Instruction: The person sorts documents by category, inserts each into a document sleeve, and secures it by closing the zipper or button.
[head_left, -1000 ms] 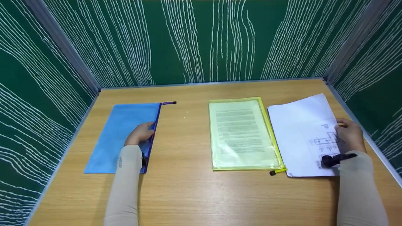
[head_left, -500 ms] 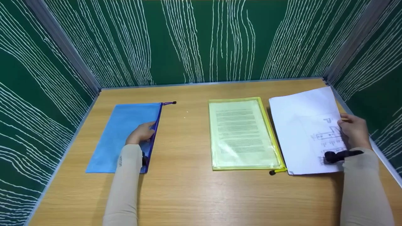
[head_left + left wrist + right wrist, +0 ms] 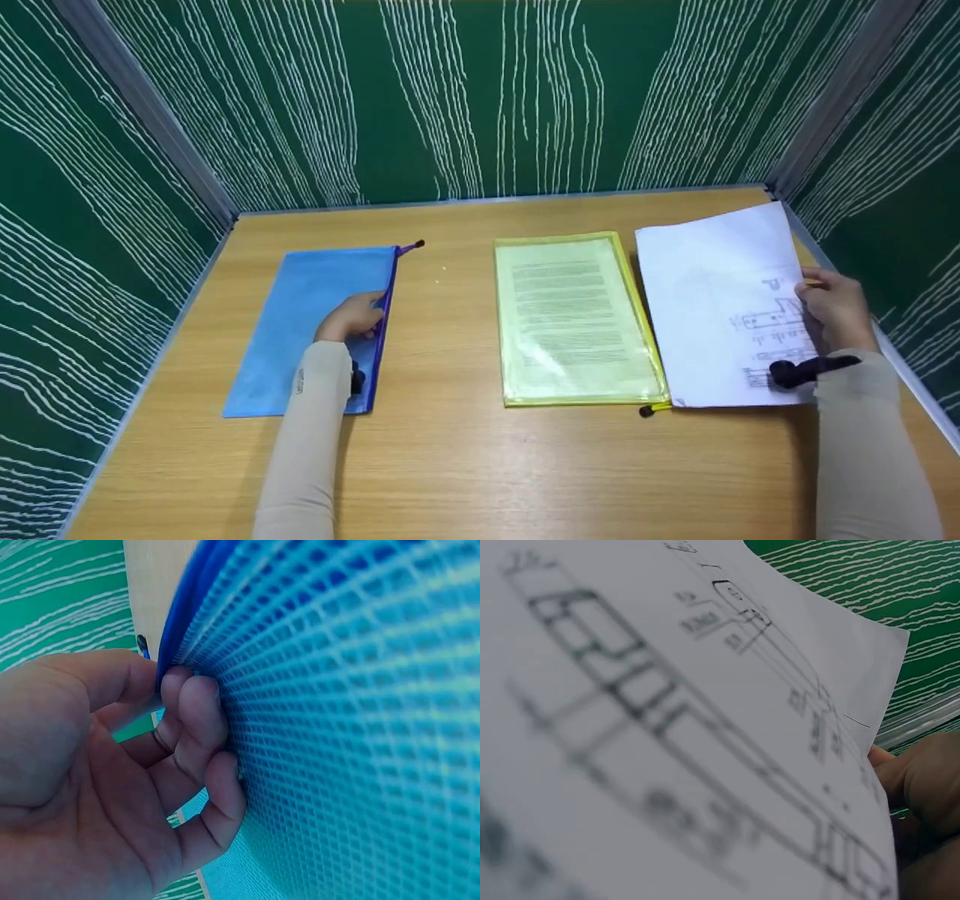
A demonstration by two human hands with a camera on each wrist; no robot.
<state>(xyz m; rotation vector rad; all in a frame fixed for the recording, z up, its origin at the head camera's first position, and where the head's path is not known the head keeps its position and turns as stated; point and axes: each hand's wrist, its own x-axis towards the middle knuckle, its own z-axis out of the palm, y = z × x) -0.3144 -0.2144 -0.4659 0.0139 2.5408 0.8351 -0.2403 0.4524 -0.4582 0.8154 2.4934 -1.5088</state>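
Observation:
On the left of the table, my left hand pinches the dark zipper edge of a blue mesh zipper pouch. In the left wrist view the thumb and forefinger meet over that edge, the other fingers curled against the mesh. At the right, my right hand pinches the right edge of white paper sheets printed with line drawings. The sheets are tilted, their right side raised. In the right wrist view the paper bows, and the right hand is partly cut off by the frame.
A yellow zipper pouch with a printed page inside lies on the wooden table, just left of the sheets. Its zipper pull points toward the near side. Green panels with white wavy lines enclose the back and sides.
The sheets have risen at their right side and upper edge, the right hand moving up with them. The blue pouch and left hand have shifted slightly right. The yellow pouch stays put.

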